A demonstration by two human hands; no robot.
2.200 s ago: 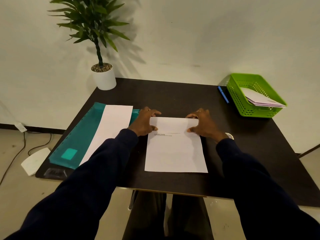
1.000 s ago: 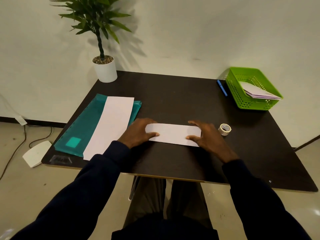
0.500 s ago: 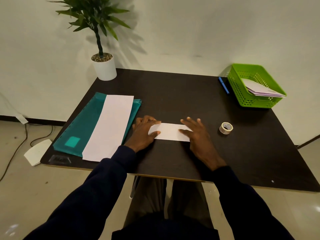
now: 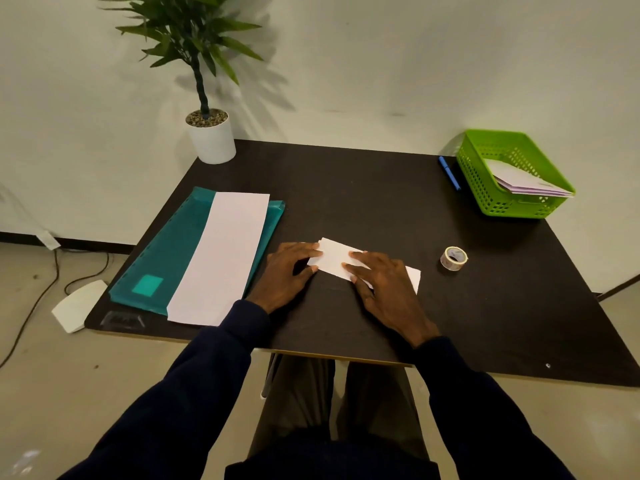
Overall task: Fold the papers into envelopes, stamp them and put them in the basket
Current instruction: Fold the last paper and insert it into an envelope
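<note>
A folded white paper strip lies a little askew on the dark brown table, near the front edge and roughly in the middle. The left hand holds the strip's left end, fingers on top and thumb at the near edge, the palm arched off the table. The right hand lies flat with straight fingers pressing down on the strip's right half, so only a white corner shows past the knuckles. Just to the left, a teal plastic folder lies at a slant with a long white sheet on top of it, its near end reaching the table's front edge beside the left sleeve. A small white roll of tape stands to the right of the strip, apart from the right hand. At the far right corner sits a green perforated plastic basket holding several white folded envelopes, with a blue pen lying just beside its left wall. A green plant in a white pot stands at the far left corner against the wall.
</note>
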